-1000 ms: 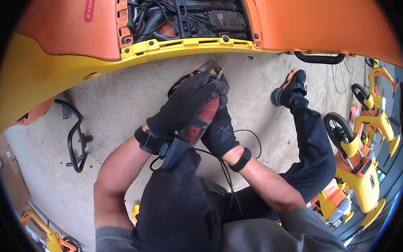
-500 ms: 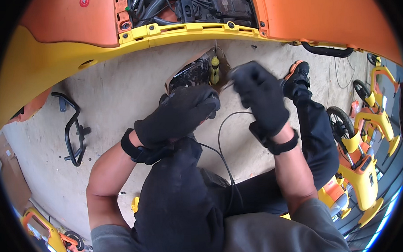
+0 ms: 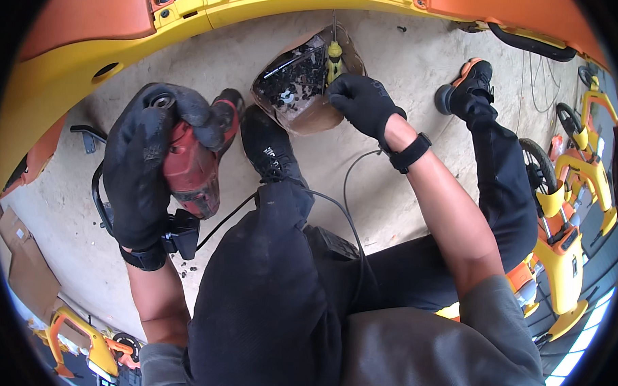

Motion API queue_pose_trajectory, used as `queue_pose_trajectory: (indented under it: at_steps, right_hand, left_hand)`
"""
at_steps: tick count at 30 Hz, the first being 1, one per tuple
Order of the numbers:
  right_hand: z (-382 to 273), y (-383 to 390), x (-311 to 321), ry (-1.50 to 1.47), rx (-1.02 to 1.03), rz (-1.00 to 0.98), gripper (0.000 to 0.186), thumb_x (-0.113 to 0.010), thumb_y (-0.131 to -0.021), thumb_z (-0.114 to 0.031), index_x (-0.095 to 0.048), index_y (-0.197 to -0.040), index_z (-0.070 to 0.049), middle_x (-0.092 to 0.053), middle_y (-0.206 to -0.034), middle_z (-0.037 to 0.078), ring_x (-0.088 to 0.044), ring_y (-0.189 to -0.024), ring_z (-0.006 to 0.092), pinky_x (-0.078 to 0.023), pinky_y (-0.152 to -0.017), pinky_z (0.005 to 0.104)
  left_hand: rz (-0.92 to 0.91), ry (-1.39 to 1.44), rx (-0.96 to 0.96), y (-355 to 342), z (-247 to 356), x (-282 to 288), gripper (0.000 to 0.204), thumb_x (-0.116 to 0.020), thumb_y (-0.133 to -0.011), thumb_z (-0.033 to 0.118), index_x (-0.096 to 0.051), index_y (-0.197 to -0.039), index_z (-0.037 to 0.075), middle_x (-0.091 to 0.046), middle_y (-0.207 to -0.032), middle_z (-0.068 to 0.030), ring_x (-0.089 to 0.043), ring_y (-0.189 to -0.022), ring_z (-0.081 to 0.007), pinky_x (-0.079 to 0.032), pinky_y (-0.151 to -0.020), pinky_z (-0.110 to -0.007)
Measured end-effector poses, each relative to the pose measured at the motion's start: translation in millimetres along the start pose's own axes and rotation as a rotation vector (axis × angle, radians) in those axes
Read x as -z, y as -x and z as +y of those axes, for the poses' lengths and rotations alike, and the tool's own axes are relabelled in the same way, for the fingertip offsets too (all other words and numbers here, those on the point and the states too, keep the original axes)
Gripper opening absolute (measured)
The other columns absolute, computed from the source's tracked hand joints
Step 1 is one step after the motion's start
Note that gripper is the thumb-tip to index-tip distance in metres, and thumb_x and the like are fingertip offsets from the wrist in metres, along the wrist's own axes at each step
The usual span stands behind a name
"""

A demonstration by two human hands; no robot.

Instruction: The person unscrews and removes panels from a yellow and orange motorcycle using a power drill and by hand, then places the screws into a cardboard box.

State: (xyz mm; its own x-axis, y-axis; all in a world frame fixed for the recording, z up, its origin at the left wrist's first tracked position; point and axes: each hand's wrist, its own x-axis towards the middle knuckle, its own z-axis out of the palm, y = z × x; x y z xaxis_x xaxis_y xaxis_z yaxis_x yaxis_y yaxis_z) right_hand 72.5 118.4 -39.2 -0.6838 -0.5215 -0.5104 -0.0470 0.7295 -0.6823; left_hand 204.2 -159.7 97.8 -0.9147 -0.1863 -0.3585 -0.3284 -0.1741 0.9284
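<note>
My gloved left hand [image 3: 141, 158] grips a red power drill [image 3: 192, 173], held out at the left over the floor, its black front end angled upward. An open cardboard box [image 3: 299, 118] sits on the floor, holding small black fasteners [image 3: 285, 85] and a few metal bits. A yellow-handled screwdriver [image 3: 334, 56] stands in it, shaft upward. My gloved right hand [image 3: 360, 99] is at the box's right side, just below that handle, fingers curled together; I cannot make out what, if anything, they hold.
An orange-and-yellow vehicle body [image 3: 113, 47] spans the top edge. A black metal bracket [image 3: 89, 136] lies at the left, flattened cardboard [image 3: 32, 271] at the lower left. Several yellow vehicles [image 3: 563, 266] line the right. My legs [image 3: 251, 283] are below; cables [image 3: 350, 198] cross between them.
My hands have separated: the left has moved left with the red drill, the right has swung out rightward, then in to the box. The vehicle body is higher in view and the box shows more.
</note>
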Motion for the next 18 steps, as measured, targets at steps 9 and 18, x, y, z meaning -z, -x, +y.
queue_pose_trajectory:
  at_steps: [9, 18]
  right_hand:
    - [-1.7, -3.7, -7.1, 0.415, 0.038, -0.084, 0.022, -0.061, -0.091, -0.023, -0.070, -0.102, -0.007, -0.070, -0.097, 0.018, -0.066, -0.091, 0.0380, -0.053, -0.079, 0.0432]
    - [-5.6, -22.5, -14.7, 0.292, -0.023, 0.013, 0.021, -0.055, -0.092, -0.020, -0.071, -0.099, -0.010, -0.070, -0.099, 0.020, -0.066, -0.096, 0.0397, -0.053, -0.084, 0.0459]
  left_hand:
    - [0.046, -0.057, 0.135, 24.7, -44.8, 1.7, 0.030, -0.050, -0.103, 0.028, -0.060, -0.100, 0.000, -0.063, -0.087, -0.0060, -0.057, -0.080, -0.0137, -0.047, -0.078, -0.028]
    - [-0.001, -0.008, 0.220, 24.8, -70.5, -8.1, 0.025, -0.049, -0.103, 0.022, -0.061, -0.099, 0.000, -0.063, -0.086, -0.0050, -0.056, -0.081, -0.0116, -0.045, -0.078, -0.026]
